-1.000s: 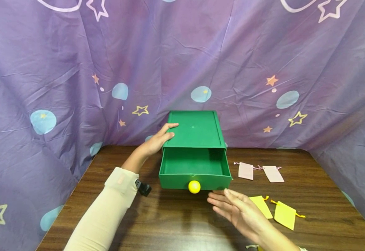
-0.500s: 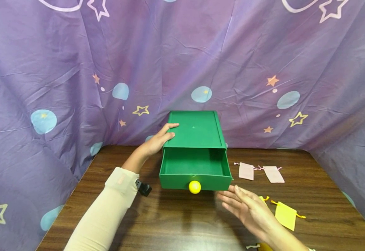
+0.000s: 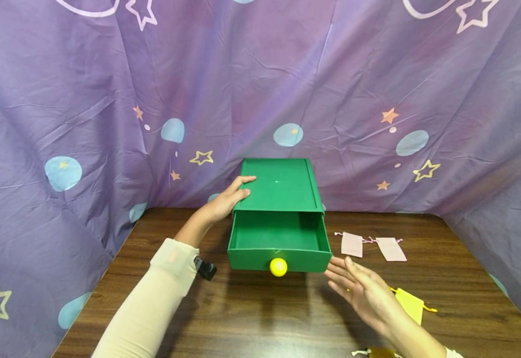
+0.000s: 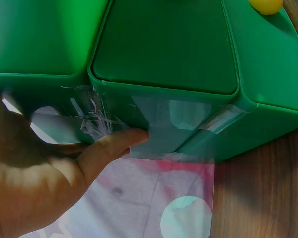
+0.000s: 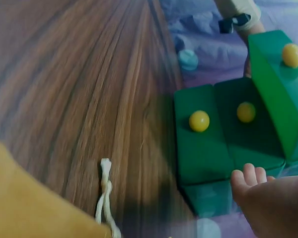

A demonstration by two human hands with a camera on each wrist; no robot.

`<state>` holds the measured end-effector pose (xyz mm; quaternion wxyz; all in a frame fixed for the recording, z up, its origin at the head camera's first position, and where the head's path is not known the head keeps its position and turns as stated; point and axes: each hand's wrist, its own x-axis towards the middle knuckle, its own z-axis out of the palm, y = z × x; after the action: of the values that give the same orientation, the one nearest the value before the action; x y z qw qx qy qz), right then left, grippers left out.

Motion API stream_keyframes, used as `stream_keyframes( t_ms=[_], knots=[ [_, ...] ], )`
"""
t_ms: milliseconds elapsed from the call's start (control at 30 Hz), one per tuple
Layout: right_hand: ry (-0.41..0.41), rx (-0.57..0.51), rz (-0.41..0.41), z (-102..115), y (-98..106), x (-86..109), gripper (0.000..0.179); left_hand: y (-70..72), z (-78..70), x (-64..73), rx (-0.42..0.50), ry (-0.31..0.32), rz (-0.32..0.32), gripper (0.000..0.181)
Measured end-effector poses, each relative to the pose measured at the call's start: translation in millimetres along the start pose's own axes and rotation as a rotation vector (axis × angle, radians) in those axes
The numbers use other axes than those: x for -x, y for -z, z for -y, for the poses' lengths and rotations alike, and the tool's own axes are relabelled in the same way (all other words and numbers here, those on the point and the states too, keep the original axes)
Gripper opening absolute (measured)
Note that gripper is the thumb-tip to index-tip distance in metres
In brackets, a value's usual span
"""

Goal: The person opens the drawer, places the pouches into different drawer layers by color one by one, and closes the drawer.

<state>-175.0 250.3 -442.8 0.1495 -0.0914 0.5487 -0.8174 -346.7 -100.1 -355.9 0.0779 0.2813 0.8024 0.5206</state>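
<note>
A green drawer unit (image 3: pixel 280 186) stands on the table, its top drawer (image 3: pixel 251 258) pulled out toward me and bare inside. A yellow round knob (image 3: pixel 278 267) sits on that drawer's front. Two lower drawers with yellow knobs (image 5: pixel 199 121) show pushed in, in the right wrist view. My left hand (image 3: pixel 222 205) rests on the unit's upper left side, finger and thumb extended over the top edge; its other fingers are hidden. In the left wrist view it lies against clear tape (image 4: pixel 188 116) on the side. Beside the drawer's front right corner, my right hand (image 3: pixel 369 293) holds nothing, fingers straight.
Two pink drawstring pouches (image 3: pixel 352 245) lie right of the unit. A yellow pouch (image 3: pixel 410 304) is partly behind my right wrist, and a mustard pouch (image 5: pixel 35 198) with a white cord lies at the near edge. A purple curtain (image 3: pixel 354 89) hangs behind the table (image 3: pixel 188 318).
My right hand has drawn back to the right and slightly up, from under the drawer's front to beside its corner. The left hand and the pulled-out drawer stay put.
</note>
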Motion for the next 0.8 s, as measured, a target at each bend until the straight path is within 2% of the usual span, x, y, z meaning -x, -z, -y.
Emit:
stream_keyframes(
  t_ms=[167, 533, 800],
  knots=[
    [0.049, -0.011, 0.047, -1, 12, -4.0, 0.04, -0.2, -0.5, 0.1, -0.005, 0.005, -0.003, 0.053],
    [0.053, 0.026, -0.036, -2, 25, -11.4, 0.034, -0.3, -0.6, 0.6, 0.003, 0.003, 0.002, 0.053],
    [0.074, -0.012, -0.041, -4, 36, -16.1, 0.035, -0.2, -1.1, 0.9, 0.002, -0.001, 0.002, 0.053]
  ],
)
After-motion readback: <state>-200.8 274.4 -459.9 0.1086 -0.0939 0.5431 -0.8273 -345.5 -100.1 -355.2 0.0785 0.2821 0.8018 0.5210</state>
